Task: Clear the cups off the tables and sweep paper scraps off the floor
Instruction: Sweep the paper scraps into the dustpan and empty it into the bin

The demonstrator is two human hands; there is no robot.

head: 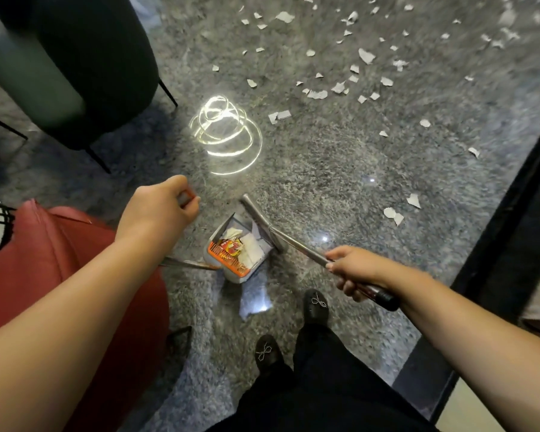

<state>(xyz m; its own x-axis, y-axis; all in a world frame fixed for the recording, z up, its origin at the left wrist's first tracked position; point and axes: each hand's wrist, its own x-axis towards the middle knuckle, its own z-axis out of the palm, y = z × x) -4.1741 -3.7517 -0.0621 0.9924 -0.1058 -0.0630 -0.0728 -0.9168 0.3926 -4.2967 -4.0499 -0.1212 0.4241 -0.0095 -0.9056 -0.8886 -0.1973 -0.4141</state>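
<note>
Hands (156, 210) (353, 269) on dustpan (240, 254), broom (262, 222)

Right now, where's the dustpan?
In the head view the dustpan sits low centre on the floor, between the left hand and right hand, just ahead of the shoes.

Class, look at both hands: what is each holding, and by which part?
The right hand grips the broom near its handle's upper end. The left hand grips the top of the dustpan handle.
</note>
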